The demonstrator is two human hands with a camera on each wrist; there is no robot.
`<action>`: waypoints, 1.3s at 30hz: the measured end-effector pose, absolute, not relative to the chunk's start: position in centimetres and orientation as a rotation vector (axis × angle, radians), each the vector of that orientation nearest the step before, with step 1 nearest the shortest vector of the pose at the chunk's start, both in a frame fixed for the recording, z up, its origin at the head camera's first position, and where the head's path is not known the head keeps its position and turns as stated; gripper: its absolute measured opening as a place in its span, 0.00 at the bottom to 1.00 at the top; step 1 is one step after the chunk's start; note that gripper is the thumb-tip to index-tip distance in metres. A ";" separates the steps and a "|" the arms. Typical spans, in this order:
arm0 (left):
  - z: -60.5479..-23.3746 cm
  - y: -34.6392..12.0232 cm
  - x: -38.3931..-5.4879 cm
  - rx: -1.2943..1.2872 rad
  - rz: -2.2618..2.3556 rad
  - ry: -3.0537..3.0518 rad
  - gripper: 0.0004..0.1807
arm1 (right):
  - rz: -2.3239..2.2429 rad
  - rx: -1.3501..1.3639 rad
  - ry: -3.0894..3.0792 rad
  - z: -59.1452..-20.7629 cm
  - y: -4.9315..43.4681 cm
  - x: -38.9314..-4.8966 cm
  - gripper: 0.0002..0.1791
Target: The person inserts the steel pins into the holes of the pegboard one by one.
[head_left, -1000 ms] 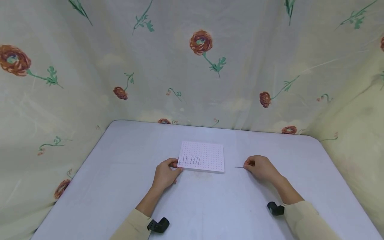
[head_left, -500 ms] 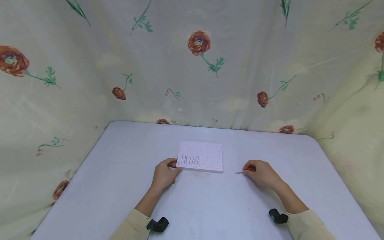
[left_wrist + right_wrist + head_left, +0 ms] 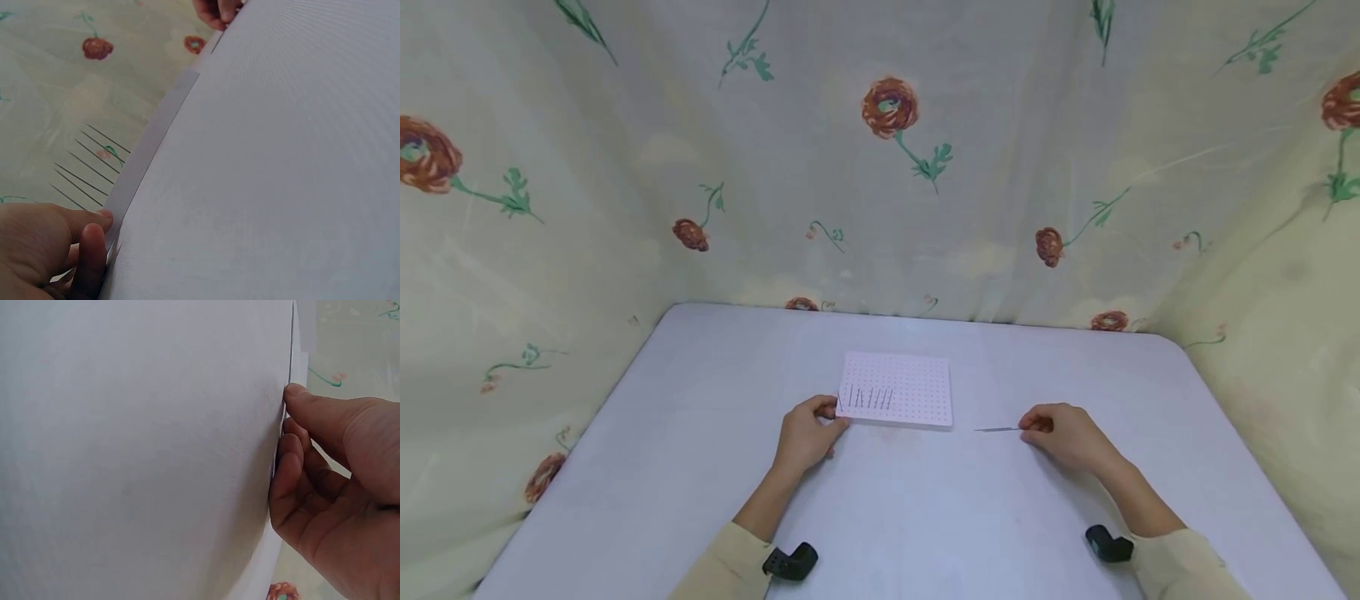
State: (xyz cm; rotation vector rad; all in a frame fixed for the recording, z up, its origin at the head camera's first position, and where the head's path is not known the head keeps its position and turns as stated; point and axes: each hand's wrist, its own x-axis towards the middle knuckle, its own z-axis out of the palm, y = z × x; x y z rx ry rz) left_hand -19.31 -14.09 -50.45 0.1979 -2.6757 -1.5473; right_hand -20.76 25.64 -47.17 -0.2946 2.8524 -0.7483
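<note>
A white board with rows of small holes (image 3: 921,383) lies on the table. Several thin dark needles (image 3: 870,398) stand in its front rows at the left, as a slanted row in the left wrist view. My left hand (image 3: 805,435) grips the board's front left corner, thumb at the front edge and fingers at the side. To the right of the board, my right hand (image 3: 1063,435) pinches the end of another thin dark needle (image 3: 996,429) low over the table. That needle points left toward the board; in the right wrist view it (image 3: 291,344) extends beyond the thumb tip.
A white table (image 3: 910,517) spreads under both hands. Behind it and at both sides hangs a pale curtain with a flower print (image 3: 970,208). A black wrist camera (image 3: 792,562) sits at the left cuff, another camera (image 3: 1108,545) at the right.
My right hand first came nearer to me with the needle, then shifted right along it, so more of the needle shows. The left hand stays at the board's corner; the head view has turned slightly.
</note>
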 end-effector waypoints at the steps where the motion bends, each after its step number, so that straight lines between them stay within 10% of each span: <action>1: -50.5 -14.1 -19.3 0.198 -1.548 -2.678 0.23 | -0.749 -0.290 2.853 -47.2 25.6 -20.8 0.06; 39: -50.2 -14.1 -19.2 0.178 -1.530 -2.669 0.22 | -0.763 -0.274 2.866 -47.2 24.1 -21.0 0.03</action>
